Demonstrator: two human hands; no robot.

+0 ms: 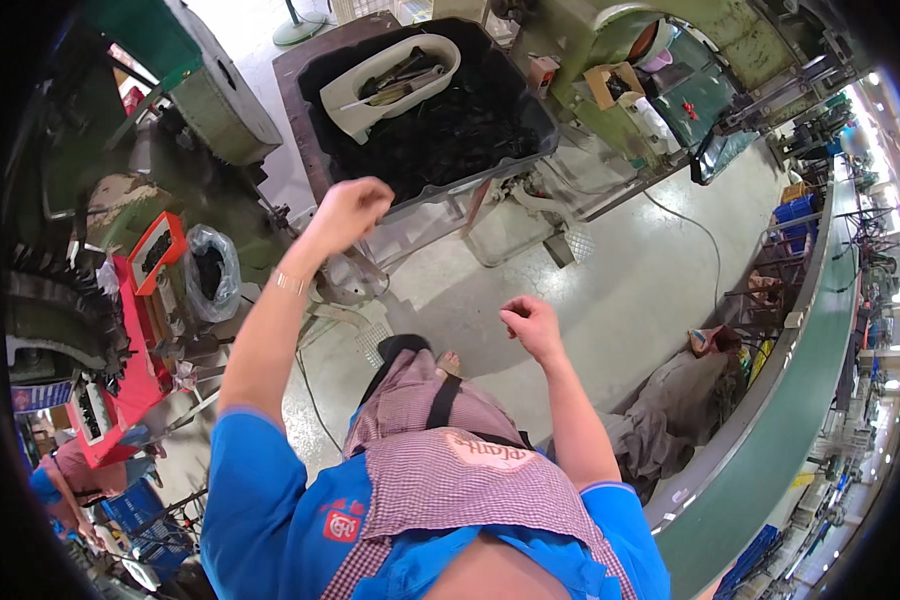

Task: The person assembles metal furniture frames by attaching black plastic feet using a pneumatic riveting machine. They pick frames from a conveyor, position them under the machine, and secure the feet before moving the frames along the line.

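Observation:
My left hand (353, 212) is raised beside the near left corner of a black plastic tub (410, 190), apart from it. Its fingers are curled and slightly smeared by motion, so whether they hold anything is hidden. In the tub lie many small dark pieces (460, 135), too blurred to name. A cream scoop-shaped container (436, 52) rests on top of them, with brush-like and stick-like tools (400, 85) inside. Over the floor, in front of my body, my right hand (532, 325) is closed with the thumb against the fingers. It touches nothing around it, and its palm is hidden.
Green machines stand left (225, 110) and right (620, 40) of the tub. A clear bag of dark pieces (212, 272) hangs beside an orange-red bin (157, 252). A long green conveyor belt (770, 450) curves along the right, near grey cloth (670, 410). A cable (705, 235) crosses the floor.

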